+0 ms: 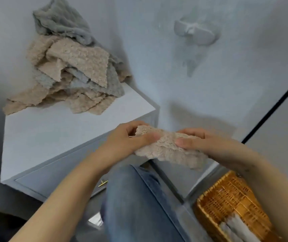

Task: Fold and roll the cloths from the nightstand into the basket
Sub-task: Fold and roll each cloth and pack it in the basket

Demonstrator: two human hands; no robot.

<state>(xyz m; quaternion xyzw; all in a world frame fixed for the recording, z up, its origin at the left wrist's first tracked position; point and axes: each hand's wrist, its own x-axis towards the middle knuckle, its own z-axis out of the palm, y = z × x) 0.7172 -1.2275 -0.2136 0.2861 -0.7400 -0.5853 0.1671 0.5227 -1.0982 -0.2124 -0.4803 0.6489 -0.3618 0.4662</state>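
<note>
A beige fluffy cloth, folded into a narrow band, hangs in the air in front of me above my knee. My left hand grips its left end, thumb on top. My right hand pinches its right part, thumb pressed on the near side. On the white nightstand at the left lies a loose pile of beige and grey cloths. The woven basket stands on the floor at the lower right, with a grey rolled cloth inside it.
My leg in blue jeans fills the lower middle. The nightstand drawer has a brass handle. A white wall-mounted holder sits on the wall ahead. A dark vertical strip runs along the right wall.
</note>
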